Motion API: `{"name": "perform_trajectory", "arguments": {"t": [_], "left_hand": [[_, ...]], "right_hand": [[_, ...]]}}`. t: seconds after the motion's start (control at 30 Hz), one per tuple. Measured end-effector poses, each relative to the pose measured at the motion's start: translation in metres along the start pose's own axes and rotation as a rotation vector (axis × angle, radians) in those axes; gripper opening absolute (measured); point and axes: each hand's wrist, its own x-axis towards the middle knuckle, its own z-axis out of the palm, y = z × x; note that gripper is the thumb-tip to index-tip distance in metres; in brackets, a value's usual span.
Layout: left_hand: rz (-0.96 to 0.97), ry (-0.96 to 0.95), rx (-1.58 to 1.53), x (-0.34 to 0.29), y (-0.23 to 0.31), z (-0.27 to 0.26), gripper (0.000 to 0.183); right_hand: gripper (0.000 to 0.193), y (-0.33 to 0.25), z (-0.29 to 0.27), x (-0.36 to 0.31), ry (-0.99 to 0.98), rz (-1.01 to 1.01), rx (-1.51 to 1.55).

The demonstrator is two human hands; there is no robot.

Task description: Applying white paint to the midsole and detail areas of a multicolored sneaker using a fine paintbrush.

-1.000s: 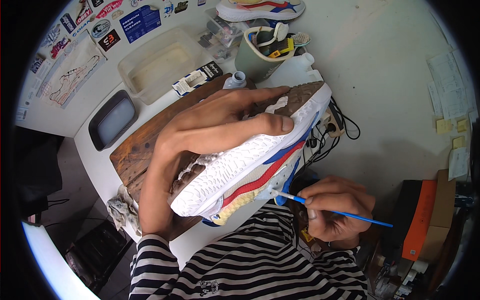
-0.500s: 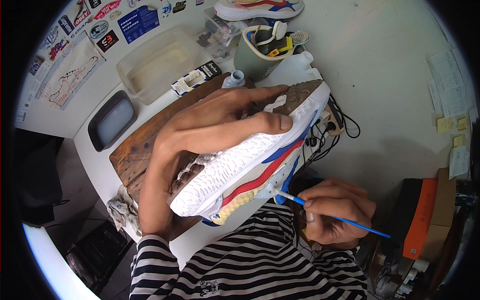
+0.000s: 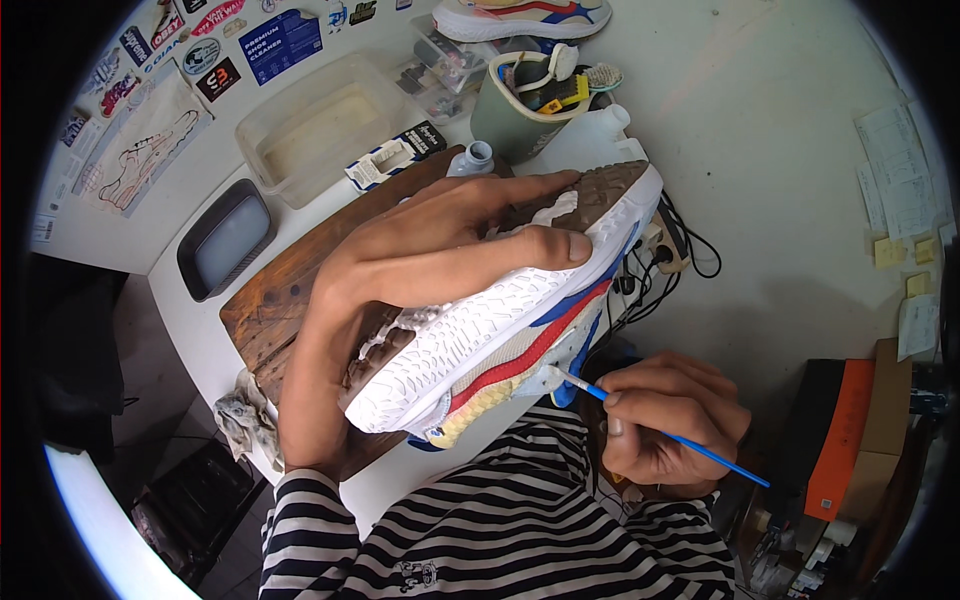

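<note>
A sneaker [image 3: 500, 325] with a white and brown sole and an upper in beige, red, blue and yellow is tilted on its side over the desk. My left hand [image 3: 440, 240] grips it across the sole, thumb and fingers wrapped on either side. Between the fingers of my right hand [image 3: 675, 420] is a thin blue paintbrush [image 3: 700, 450]. Its pale tip touches the light grey part of the upper, near the blue edge. The far side of the sneaker is hidden.
A wooden board [image 3: 270, 310] lies under my left arm. Around it stand a dark tray [image 3: 225, 240], a clear plastic tub [image 3: 310, 125], an open small bottle [image 3: 472, 158], and a green bin [image 3: 515, 115] of brushes. Cables and a power strip [image 3: 665, 240] lie right; another sneaker [image 3: 520, 20] sits behind.
The brush tip has shifted slightly up and right along the upper, and the handle end has dropped a little. The sneaker and my left hand have barely moved to the right.
</note>
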Motion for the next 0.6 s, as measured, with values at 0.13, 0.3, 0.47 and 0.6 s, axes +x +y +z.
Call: {"name": "perform_trajectory", "arguments": {"t": [0.13, 0.3, 0.47, 0.6], "left_hand": [[-0.017, -0.025, -0.007, 0.0, 0.004, -0.002, 0.092], [-0.093, -0.041, -0.089, -0.003, 0.003, -0.002, 0.095], [-0.057, -0.041, -0.041, 0.0, 0.002, 0.0, 0.094], [0.027, -0.003, -0.006, 0.001, -0.005, 0.003, 0.092]], "right_hand": [[0.02, -0.003, 0.006, 0.0, 0.012, 0.002, 0.028], [0.014, 0.002, 0.006, 0.0, 0.082, -0.002, -0.01], [0.025, 0.0, 0.004, 0.001, 0.013, 0.006, 0.022], [0.025, 0.003, 0.004, -0.002, 0.061, 0.001, -0.008]]}}
